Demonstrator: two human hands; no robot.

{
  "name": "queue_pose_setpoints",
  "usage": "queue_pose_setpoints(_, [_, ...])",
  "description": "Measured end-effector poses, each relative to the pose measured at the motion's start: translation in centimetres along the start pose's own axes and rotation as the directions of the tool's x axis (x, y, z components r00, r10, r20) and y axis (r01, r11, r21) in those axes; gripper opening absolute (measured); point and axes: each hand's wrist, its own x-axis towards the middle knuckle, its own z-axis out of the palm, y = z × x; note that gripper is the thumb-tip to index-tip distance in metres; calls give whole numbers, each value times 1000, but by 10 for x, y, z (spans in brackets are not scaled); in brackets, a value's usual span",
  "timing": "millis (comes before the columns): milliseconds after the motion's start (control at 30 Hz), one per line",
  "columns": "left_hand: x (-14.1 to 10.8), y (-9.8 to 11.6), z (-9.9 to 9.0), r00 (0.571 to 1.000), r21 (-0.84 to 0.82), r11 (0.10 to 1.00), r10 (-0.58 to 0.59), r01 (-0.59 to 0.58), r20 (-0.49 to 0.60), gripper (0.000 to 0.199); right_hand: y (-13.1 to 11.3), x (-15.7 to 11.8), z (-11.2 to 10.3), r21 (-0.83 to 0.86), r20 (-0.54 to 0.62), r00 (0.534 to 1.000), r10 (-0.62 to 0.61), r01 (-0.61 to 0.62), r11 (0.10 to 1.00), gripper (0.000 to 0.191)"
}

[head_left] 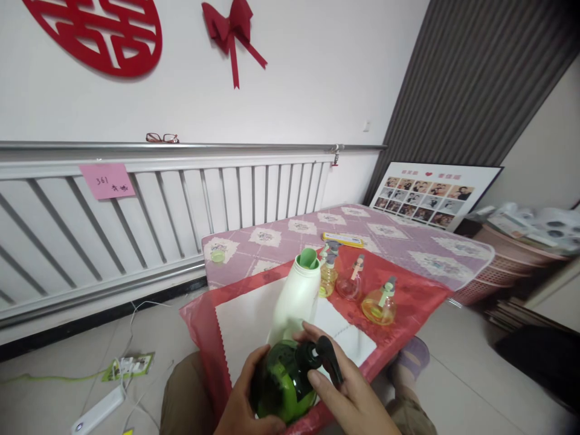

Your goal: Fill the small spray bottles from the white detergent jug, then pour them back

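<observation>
A dark green pump bottle [283, 386] is tilted near my lap at the front of the table. My left hand [249, 396] wraps round its body. The fingers of my right hand [338, 386] close round its black pump head [327, 356]. Just behind it stands a large pale-green bottle [296, 296] with a green funnel-like piece [308, 258] in its mouth. To the right of that are several small clear pump bottles: a yellow one [328, 281], a pinkish one [350, 284] and an orange one [379, 307].
A red plastic sheet [408, 302] and a white mat [244, 311] cover the near part of the purple patterned tablecloth [290, 241]. A yellow packet [343, 240] and a light-green cap [218, 257] lie there. A radiator [235, 193] runs behind; a power strip [98, 411] is on the floor.
</observation>
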Motion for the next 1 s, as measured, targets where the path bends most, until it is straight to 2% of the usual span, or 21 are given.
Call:
queue_pose_setpoints(67, [-1,1,1,1000,-17,1000,-3,3,13,90,4,-1,-3,55,2,1000,14,-14,998,56])
queue_pose_setpoints(233, [-1,1,3,1000,-54,998,-18,19,7,97,15,1,-3,118,-2,1000,17,-17,993,42])
queue_pose_setpoints(367, [0,-5,4,1000,-46,999,-9,8,-6,97,17,5,5,136,-128,992,2,15,991,33])
queue_pose_setpoints(533, [1,-24,6,997,-58,997,37,-41,-71,101,13,8,20,116,-281,958,-47,82,990,24])
queue_pose_setpoints(667, [1,-34,9,996,-86,996,30,-38,-89,102,11,9,28,115,-331,943,11,29,993,23])
queue_pose_setpoints(800, [1,-31,10,995,-90,995,37,-45,-94,104,7,9,30,106,-304,952,31,1,994,26])
queue_pose_setpoints(933, [-2,-21,11,994,-92,994,43,-52,-98,100,3,5,27,282,-260,962,88,-12,959,47])
queue_pose_setpoints(1000, [-3,-15,13,995,-92,995,33,-42,-97,96,1,3,23,296,-244,965,91,-15,955,50])
